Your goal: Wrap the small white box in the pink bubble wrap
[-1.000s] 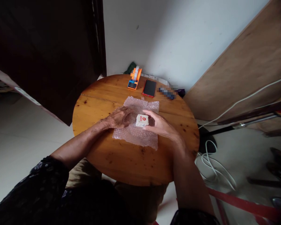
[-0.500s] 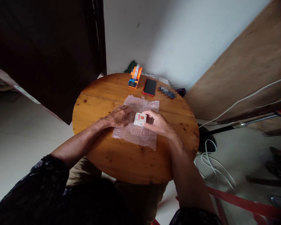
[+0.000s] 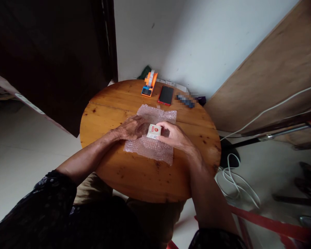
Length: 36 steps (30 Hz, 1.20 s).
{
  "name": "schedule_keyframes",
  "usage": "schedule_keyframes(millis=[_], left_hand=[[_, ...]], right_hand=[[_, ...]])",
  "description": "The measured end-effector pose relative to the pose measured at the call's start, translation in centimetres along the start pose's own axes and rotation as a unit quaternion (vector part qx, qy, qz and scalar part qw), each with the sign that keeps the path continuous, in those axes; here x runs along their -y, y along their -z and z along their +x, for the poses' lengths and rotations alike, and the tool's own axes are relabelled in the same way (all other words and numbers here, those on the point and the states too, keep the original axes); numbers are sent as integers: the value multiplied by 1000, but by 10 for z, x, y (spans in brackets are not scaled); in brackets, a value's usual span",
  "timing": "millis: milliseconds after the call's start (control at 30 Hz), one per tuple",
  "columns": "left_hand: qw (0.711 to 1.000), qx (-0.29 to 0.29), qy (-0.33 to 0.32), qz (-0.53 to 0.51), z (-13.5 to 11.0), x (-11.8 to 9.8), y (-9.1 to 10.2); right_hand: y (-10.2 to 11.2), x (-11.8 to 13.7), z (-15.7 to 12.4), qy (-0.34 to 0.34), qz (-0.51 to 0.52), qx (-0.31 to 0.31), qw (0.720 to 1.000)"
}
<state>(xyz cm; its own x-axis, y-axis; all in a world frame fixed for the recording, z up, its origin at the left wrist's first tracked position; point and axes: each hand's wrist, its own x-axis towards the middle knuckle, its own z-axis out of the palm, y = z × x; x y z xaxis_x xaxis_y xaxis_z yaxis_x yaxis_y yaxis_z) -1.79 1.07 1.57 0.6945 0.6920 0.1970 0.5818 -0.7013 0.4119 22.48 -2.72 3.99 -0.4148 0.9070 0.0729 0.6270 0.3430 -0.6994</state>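
Note:
A sheet of bubble wrap point(image 3: 155, 149) lies flat on the round wooden table point(image 3: 134, 173). A small white box with a red round mark point(image 3: 153, 131) sits on the middle of the sheet. My right hand point(image 3: 174, 136) has its fingers closed around the box from the right. My left hand point(image 3: 131, 128) rests palm down on the sheet's left part, fingers curled, its fingertips close to the box's left side.
At the table's far edge stand an orange tape dispenser point(image 3: 149, 84), a phone in a red case point(image 3: 166, 95) and a dark blurred item point(image 3: 185, 101). A wooden board point(image 3: 269, 69) leans at right. White cable point(image 3: 235, 183) coils on the floor.
My right hand has brought the box down and slightly left onto the bubble wrap, nearer my left hand. My left hand has barely moved.

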Motion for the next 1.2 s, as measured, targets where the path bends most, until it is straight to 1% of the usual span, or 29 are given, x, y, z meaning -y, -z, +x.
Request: schedule_keyframes(millis=[100,233,267,300,333,367,400,433,467,500,567,633,733,833,900,967,1100,1200], left_hand=[[1000,-3,-2,-7,0,1,0],[1000,-21,-13,-11,0,3,-2],[999,-25,-16,-10,0,4,-3],[999,-29,-19,-11,1,5,-3],[999,-31,-20,-14,1,5,-3],[999,-34,-21,-19,1,5,-3],[999,-35,-21,-25,1,5,-2],[999,-37,-21,-32,2,5,-2],[998,-38,-22,-39,2,4,-1],[998,-38,-23,-44,2,4,0],[998,-34,-26,-55,2,4,2],[997,-28,-27,-68,2,4,4],[996,-32,-22,-83,2,5,4],[995,-43,-16,-89,1,4,5],[995,-42,-13,-90,1,3,6],[995,-39,-11,-87,1,1,7],[996,-40,-1,-85,1,1,9],[993,-50,11,-107,0,1,9]], right_hand=[[3,0,-1,11,-19,-8,1000],[15,11,-10,69,-36,-75,994],[18,16,-14,84,-37,-75,993],[19,22,-18,94,-35,-51,994],[19,29,-22,97,-36,5,995],[17,35,-26,86,-48,78,992],[14,42,-30,71,-80,146,984],[10,47,-35,58,-124,200,970],[4,52,-38,43,-170,229,958],[-2,55,-42,36,-207,241,947],[-11,58,-47,48,-254,231,938],[-16,58,-48,80,-272,208,936],[-11,56,-45,112,-272,178,939],[-1,56,-43,95,-239,154,954],[2,57,-45,81,-221,155,960],[0,56,-48,78,-227,158,958],[-10,50,-47,94,-282,149,943],[-9,46,-41,115,-281,142,942]])
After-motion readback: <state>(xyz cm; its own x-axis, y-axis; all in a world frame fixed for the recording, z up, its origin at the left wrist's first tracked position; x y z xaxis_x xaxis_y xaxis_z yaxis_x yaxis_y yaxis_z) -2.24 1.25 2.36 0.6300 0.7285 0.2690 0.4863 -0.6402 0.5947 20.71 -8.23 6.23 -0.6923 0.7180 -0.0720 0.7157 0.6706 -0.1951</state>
